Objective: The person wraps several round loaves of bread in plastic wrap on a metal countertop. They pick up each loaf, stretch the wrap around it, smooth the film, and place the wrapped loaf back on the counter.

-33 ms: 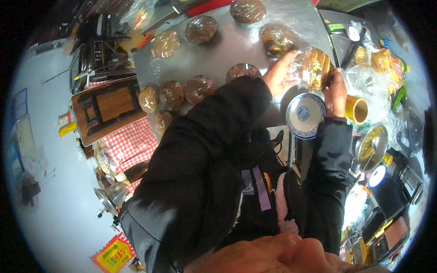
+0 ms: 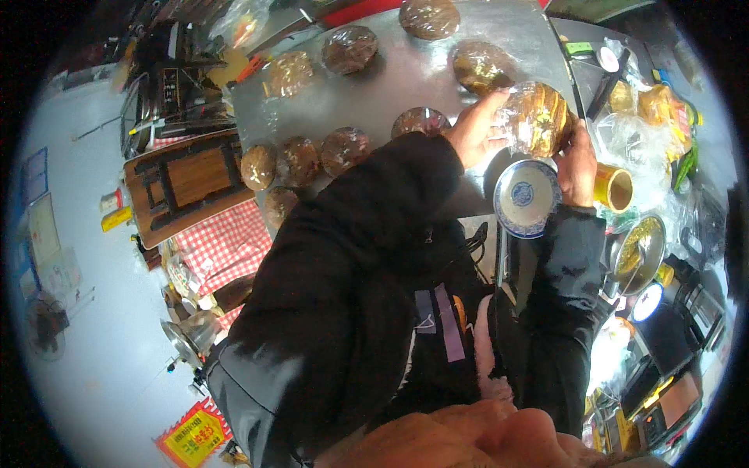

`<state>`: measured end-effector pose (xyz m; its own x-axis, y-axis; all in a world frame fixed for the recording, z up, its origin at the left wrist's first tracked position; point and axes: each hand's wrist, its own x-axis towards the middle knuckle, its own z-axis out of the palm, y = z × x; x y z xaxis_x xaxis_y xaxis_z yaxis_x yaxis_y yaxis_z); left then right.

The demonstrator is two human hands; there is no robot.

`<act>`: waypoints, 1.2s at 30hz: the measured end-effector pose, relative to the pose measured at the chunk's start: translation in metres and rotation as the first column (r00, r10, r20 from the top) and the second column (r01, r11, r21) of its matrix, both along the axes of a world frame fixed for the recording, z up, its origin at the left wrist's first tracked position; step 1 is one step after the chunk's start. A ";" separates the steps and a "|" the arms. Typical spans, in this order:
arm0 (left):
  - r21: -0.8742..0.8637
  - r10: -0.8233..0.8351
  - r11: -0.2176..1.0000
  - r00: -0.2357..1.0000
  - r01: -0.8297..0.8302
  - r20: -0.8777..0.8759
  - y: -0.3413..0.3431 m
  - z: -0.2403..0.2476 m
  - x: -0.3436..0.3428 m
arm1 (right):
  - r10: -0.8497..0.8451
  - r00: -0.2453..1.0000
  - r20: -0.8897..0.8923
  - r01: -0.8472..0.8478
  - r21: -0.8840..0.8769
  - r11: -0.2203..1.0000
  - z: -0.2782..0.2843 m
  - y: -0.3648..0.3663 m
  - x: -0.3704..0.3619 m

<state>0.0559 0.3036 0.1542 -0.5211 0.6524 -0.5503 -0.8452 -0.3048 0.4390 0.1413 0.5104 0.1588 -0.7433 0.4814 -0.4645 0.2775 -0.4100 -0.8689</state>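
Two-sided hold, upper right of frame: left hand (image 2: 474, 134) grips the left edge of the round, film-wrapped bowl of brown sliced food (image 2: 536, 118), right hand (image 2: 577, 165) the right edge; fingers underneath hidden. Best practice, probably: keep it level, press rim only, don't puncture the top, stay off the blue-patterned white round bowl (image 2: 527, 199) just below.
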 end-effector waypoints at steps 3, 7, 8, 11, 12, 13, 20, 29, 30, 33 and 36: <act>-0.138 0.006 0.990 0.998 -0.014 -0.057 -0.044 0.023 0.022 | 0.035 0.997 -0.071 -0.044 -0.141 0.989 0.028 -0.042 0.021; -0.138 -0.065 0.988 0.998 0.063 -0.004 -0.117 0.028 0.060 | 0.087 0.995 0.043 -0.078 -0.187 0.979 0.023 -0.099 0.062; -0.154 -0.108 0.982 0.994 0.110 0.018 -0.133 0.024 0.068 | 0.086 0.996 0.036 -0.076 -0.231 0.970 0.016 -0.115 0.073; -0.247 -0.134 0.957 0.987 0.151 0.085 -0.177 0.011 0.098 | 0.069 0.985 0.161 -0.030 -0.235 0.971 -0.008 -0.155 0.102; -0.253 -0.157 0.951 0.983 0.177 0.099 -0.189 0.005 0.105 | 0.078 0.986 0.150 -0.035 -0.271 0.962 -0.014 -0.166 0.110; -0.247 -0.175 0.949 0.980 0.195 0.098 -0.201 -0.001 0.112 | 0.078 0.985 0.155 -0.029 -0.300 0.953 -0.020 -0.177 0.118; -0.233 -0.187 0.950 0.976 0.209 0.115 -0.266 -0.033 0.145 | 0.168 0.971 0.173 -0.105 -0.323 0.941 -0.053 -0.241 0.147; -0.302 -0.089 0.944 0.983 0.134 0.158 -0.306 -0.076 0.143 | 0.147 0.984 0.100 -0.099 -0.379 0.920 -0.084 -0.290 0.137; -0.298 -0.083 0.946 0.985 0.127 0.154 -0.309 -0.080 0.142 | 0.156 0.981 0.115 -0.105 -0.363 0.926 -0.086 -0.291 0.135; -0.311 -0.083 0.943 0.988 0.120 0.131 -0.316 -0.092 0.143 | 0.149 0.988 0.040 -0.123 -0.380 0.917 -0.095 -0.293 0.134; -0.308 -0.094 0.944 0.992 0.117 0.088 -0.325 -0.105 0.146 | 0.079 0.989 0.127 -0.047 -0.243 0.969 -0.107 -0.287 0.146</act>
<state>0.2016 -0.0210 0.0493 -0.4110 0.4914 -0.7679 -0.8974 -0.0696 0.4357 0.2874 0.2230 0.0518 -0.6915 0.2986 -0.6577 0.4168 -0.5787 -0.7010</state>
